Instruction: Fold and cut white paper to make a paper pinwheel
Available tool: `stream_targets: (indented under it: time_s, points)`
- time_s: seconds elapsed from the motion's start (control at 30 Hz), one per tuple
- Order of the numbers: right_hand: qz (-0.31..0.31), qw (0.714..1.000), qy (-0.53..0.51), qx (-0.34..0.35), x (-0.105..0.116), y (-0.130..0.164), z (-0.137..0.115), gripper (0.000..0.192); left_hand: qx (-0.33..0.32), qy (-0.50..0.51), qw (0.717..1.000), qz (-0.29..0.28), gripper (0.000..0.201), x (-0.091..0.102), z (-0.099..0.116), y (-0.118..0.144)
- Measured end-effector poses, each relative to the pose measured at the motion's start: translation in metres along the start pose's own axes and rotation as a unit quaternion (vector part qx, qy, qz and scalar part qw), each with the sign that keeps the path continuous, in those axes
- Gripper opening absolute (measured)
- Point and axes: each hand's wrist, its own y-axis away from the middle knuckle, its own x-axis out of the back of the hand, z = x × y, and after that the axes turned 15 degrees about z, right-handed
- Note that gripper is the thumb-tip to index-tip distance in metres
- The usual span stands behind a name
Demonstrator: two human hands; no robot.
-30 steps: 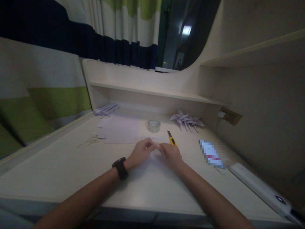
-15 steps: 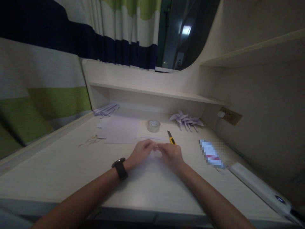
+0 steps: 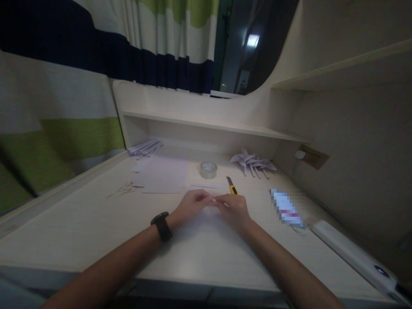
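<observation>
Over the middle of the desk, my left hand (image 3: 192, 204) and my right hand (image 3: 234, 209) meet at the fingertips. Both are closed in a pinch around something small and pale, too small and blurred to name. Just beyond the fingers lies a thin white paper stick (image 3: 206, 186). A yellow utility knife (image 3: 233, 188) rests close behind my right hand, its blade pointing away. Farther back stands a roll of clear tape (image 3: 208, 170). White paper sheets (image 3: 165, 174) lie flat to the left of the tape.
Several paper pinwheels (image 3: 252, 163) lie at the back right, and rolled paper sticks (image 3: 144, 148) at the back left. Thin pale strips (image 3: 125, 188) are scattered left of the sheets. A blurred-out phone-like object (image 3: 286, 208) and a long white lamp-like bar (image 3: 350, 251) lie on the right.
My fingertips have shifted slightly at the pinch, and a small pale bit now shows between them. The things on the desk stay where they were.
</observation>
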Motion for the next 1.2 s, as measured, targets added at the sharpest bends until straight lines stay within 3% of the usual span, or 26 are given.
stream_targets:
  time_s: [0.43, 0.63, 0.8, 1.0, 1.1, 1.2]
  points:
    - [0.013, 1.000, 0.015, -0.008, 0.000, 0.002, 0.001, 0.014, 0.066, 0.013, 0.998, 0.016, 0.046, 0.000, 0.001, 0.000]
    - [0.005, 0.999, -0.020, -0.037, -0.002, 0.003, -0.004, 0.013, 0.036, 0.007, 0.999, 0.017, 0.035, -0.004, -0.003, 0.001]
    - [0.005, 0.982, -0.084, -0.167, -0.003, -0.002, -0.012, 0.013, 0.029, -0.012, 0.999, 0.030, 0.032, -0.003, 0.000, 0.002]
    - [0.053, 0.912, -0.125, -0.386, -0.006, -0.006, 0.006, 0.013, -0.016, -0.143, 0.987, 0.077, 0.024, 0.015, -0.009, -0.013]
    - [0.077, 0.878, -0.155, -0.446, -0.005, -0.008, 0.019, 0.022, -0.086, -0.232, 0.969, 0.024, 0.019, 0.019, -0.015, -0.027]
    - [0.089, 0.860, -0.169, -0.474, -0.004, -0.007, 0.030, 0.027, -0.155, -0.282, 0.945, -0.060, 0.028, 0.013, -0.016, -0.041]
